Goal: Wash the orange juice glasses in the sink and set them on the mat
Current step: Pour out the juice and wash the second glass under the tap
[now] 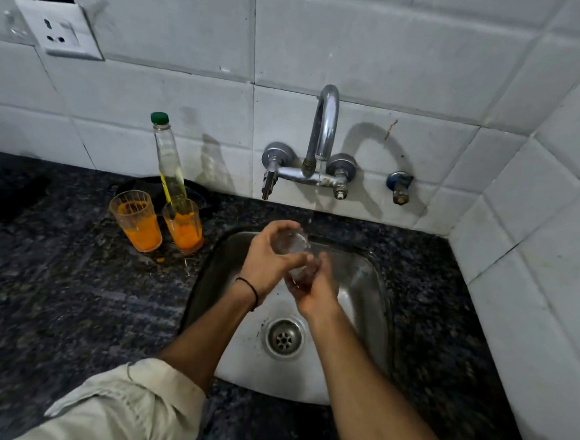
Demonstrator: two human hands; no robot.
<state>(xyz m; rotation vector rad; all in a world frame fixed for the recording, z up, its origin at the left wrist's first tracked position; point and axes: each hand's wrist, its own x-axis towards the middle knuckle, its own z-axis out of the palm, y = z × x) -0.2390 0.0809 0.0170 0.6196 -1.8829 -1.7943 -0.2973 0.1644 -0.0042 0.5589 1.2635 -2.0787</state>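
Over the steel sink (368, 277) I hold a clear glass (290, 244) tilted under a thin stream of water from the tap (324, 133). My left hand (269, 256) grips the glass around its upper part. My right hand (313, 286) curls round its lower end, fingers on the glass. Two ribbed glasses with orange juice stand on the dark counter to the left of the sink: one (137, 221) further left, the other (183, 224) beside it. A dark mat (140, 183) lies behind them by the wall.
A tall clear bottle (169, 163) with a green cap stands behind the juice glasses. Orange drips (160, 259) mark the counter in front of them. The drain (284, 338) sits mid-sink. A white tiled wall closes the back and right; a wall socket (60, 30) is at upper left.
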